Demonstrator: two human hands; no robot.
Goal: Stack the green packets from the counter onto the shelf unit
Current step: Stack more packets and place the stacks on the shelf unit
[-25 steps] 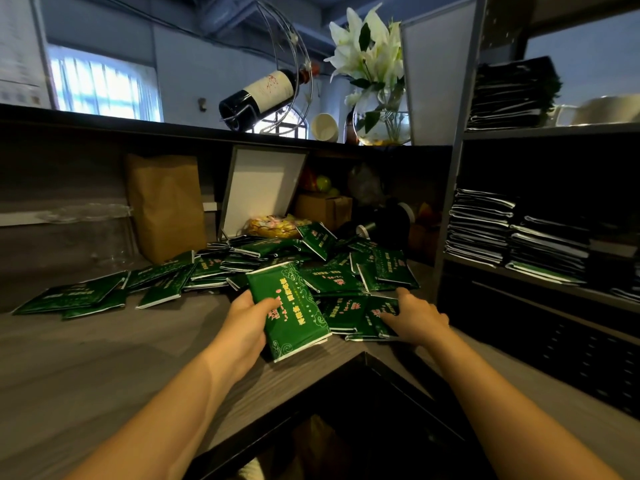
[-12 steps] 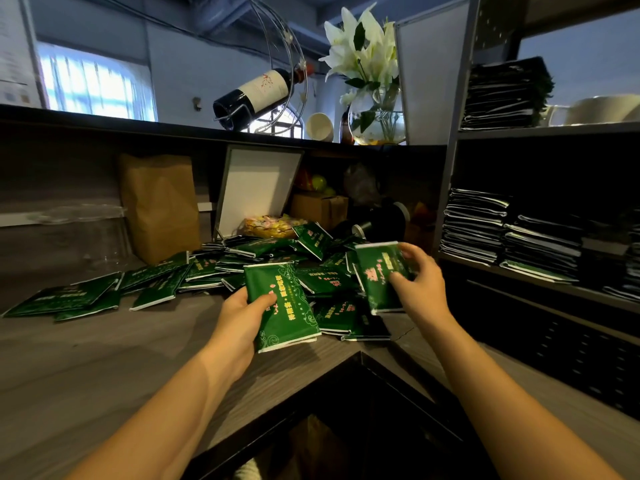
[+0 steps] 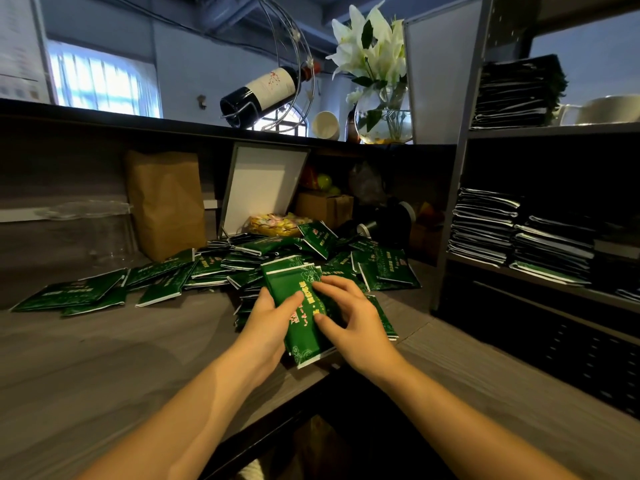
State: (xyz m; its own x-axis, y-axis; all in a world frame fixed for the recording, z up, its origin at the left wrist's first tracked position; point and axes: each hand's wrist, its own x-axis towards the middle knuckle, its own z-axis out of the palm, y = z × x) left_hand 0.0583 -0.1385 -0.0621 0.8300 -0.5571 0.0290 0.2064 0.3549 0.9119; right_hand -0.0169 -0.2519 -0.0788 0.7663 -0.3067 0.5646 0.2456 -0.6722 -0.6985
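Observation:
Many green packets (image 3: 221, 265) lie scattered in a heap on the grey wooden counter (image 3: 104, 358). My left hand (image 3: 266, 317) grips a small stack of green packets (image 3: 298, 306) from its left side, thumb on top. My right hand (image 3: 349, 317) is laid over the same stack from the right, its thumb and curled fingers pinching the top packet. The shelf unit (image 3: 460, 168) stands at the right, with piles of stacked packets (image 3: 485, 226) on its middle shelf and another pile (image 3: 516, 91) on the upper shelf.
A brown paper bag (image 3: 166, 202), a leaning white board (image 3: 263, 185), a bag of sweets (image 3: 277, 225) and a cardboard box (image 3: 325, 206) stand behind the heap. A wine bottle (image 3: 263, 91) in a wire holder and a vase of lilies (image 3: 381, 98) sit on the ledge above.
My right hand lifted a packet from the heap, carried it left and laid it on the packet held in my left hand. Both hands now meet on one stack.

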